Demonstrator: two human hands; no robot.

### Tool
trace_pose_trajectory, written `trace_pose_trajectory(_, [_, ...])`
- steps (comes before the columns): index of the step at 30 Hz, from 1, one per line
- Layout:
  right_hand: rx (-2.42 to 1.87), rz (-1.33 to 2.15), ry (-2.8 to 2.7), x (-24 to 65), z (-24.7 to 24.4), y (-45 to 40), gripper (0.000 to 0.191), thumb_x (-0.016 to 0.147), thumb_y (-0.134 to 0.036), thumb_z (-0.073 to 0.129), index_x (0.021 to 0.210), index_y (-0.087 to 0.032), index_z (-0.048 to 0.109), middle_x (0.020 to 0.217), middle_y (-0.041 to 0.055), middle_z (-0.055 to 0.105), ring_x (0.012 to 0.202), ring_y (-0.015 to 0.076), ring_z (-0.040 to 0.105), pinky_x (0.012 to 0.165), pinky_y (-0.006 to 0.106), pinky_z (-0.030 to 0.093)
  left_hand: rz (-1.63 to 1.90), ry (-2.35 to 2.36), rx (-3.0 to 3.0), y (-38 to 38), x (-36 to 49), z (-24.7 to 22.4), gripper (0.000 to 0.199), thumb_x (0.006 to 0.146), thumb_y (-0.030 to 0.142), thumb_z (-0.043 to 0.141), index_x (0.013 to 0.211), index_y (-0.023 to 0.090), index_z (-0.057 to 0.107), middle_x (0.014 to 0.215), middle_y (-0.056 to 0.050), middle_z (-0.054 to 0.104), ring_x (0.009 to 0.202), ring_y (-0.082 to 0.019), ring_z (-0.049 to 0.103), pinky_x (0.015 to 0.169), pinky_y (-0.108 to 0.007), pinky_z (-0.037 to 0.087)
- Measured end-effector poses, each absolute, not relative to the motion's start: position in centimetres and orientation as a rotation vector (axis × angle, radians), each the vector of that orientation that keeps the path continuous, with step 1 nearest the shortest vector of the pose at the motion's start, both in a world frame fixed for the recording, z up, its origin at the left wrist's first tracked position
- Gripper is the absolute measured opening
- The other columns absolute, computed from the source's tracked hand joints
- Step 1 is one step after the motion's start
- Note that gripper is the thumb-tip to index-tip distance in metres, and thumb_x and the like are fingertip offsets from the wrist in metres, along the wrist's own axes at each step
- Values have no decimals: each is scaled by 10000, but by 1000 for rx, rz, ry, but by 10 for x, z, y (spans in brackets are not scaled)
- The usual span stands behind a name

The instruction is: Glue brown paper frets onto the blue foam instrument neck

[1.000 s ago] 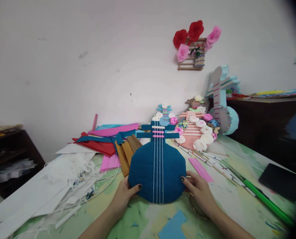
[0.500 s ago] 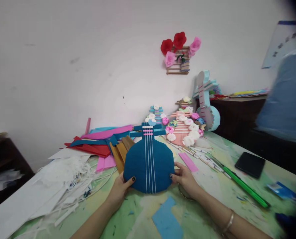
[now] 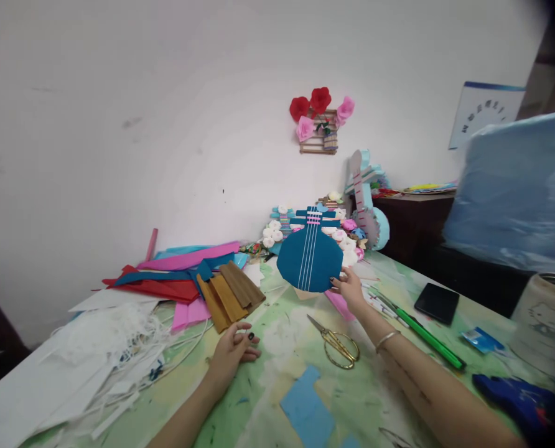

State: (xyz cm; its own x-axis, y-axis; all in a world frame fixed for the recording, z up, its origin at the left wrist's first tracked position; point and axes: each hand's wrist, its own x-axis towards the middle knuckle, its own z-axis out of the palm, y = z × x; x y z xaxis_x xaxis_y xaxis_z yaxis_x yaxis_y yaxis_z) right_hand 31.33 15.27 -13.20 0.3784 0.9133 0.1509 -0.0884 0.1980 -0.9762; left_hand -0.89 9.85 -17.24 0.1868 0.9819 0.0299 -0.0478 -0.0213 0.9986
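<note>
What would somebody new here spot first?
Probably the dark blue lute shape, held in the right hand over the table. Red and pink flowers stand out on the pale wall above it, and gold-handled scissors lie on the table, nearer the camera.

Soft, diffuse light fell on my fairly sharp left hand and the wall; pale glare streaked the blue plastic bundle; the right margin blurred into black.

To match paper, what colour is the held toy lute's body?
The lute's body is dark teal blue; head view.
</note>
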Motion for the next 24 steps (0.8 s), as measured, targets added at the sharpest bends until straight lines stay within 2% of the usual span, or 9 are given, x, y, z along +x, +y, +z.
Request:
trace_pose_trajectory(4, [-1222, 863, -922, 308, -136, 173, 299, 916, -303, 539, 1163, -136, 535, 1078, 76, 581, 876, 167, 601, 738, 343, 532, 1103, 1033, 1279, 99, -8, -171, 535, 649, 531, 676, 981, 167, 468, 765, -49, 674, 604, -182, 678, 589, -296, 533])
trace_pose_trajectory(12, [-1335, 818, -994, 286, -143, 224, 320, 915, -313, 539, 1184, -141, 529, 1126, 86, 567, 934, 187, 592, 784, 375, 522, 1084, 1045, 1256, 102, -5, -173, 558, 631, 556, 677, 972, 169, 465, 738, -42, 666, 566, -173, 664, 547, -278, 520])
trace_pose_trajectory(24, [-1518, 376, -1174, 272, -132, 322, 330, 912, -310, 542, 1200, -149, 524, 1185, 94, 544, 1004, 208, 571, 843, 411, 497, 1124, 1040, 1211, 111, -1, -188, 501, 660, 600, 640, 906, 190, 490, 680, -31, 652, 464, -149, 632, 420, -219, 458])
